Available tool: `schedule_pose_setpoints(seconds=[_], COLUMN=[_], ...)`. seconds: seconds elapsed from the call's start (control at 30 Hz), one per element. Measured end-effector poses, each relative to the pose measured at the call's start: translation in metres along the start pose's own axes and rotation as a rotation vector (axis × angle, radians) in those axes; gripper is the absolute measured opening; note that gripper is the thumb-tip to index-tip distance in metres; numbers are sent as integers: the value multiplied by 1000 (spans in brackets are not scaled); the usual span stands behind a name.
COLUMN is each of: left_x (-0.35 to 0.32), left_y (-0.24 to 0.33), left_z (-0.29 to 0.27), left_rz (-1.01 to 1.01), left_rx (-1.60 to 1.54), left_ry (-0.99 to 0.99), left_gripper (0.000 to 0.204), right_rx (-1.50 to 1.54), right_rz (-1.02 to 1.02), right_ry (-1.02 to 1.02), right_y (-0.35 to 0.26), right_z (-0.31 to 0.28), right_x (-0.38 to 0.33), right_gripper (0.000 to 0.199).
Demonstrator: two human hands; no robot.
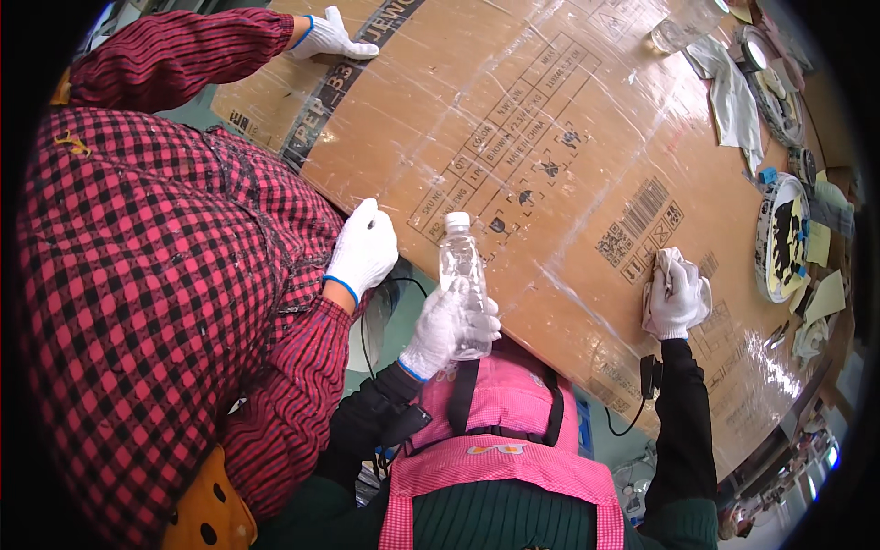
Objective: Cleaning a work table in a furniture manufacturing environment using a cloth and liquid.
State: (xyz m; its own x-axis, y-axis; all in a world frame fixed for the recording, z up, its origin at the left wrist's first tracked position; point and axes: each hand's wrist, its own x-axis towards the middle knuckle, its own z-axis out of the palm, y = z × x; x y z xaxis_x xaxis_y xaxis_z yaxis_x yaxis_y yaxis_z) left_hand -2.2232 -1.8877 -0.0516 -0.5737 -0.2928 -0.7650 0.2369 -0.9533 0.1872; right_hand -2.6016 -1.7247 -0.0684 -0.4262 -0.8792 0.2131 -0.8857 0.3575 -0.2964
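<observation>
A clear plastic bottle (461, 252) with a white cap stands nearly upright in my left hand (442, 328), which wears a white glove with a blue cuff. The fingers wrap round its lower half, near the front edge of a large cardboard sheet (390, 137). Farther right, my right hand (678, 291), also gloved in white, is closed on a bunched whitish cloth (653, 312). That cloth lies against the cardboard below a printed code block. My right fingertips are partly hidden by the hand and cloth.
At my left stands a co-worker in a red-and-black checked smock (156, 275), with one gloved hand (335, 37) on the cardboard and another (368, 243) at its edge. A glass jar (683, 27), a pale cloth (729, 92) and a stained round tray (763, 261) line the far right.
</observation>
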Motion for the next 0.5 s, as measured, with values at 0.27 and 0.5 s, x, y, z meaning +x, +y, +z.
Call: schedule_pose_setpoints(seconds=[0.27,0.5], left_x=[1,-38], left_y=[0,-27], left_z=[8,1], left_rz=[106,26], left_rx=[-79,219], left_ry=[38,71], left_gripper=[44,41], right_rx=[14,20], right_rz=[-9,-14], right_ry=[13,42], right_y=[-3,-2], right_z=[2,1], right_x=[0,0], right_gripper=[27,31])
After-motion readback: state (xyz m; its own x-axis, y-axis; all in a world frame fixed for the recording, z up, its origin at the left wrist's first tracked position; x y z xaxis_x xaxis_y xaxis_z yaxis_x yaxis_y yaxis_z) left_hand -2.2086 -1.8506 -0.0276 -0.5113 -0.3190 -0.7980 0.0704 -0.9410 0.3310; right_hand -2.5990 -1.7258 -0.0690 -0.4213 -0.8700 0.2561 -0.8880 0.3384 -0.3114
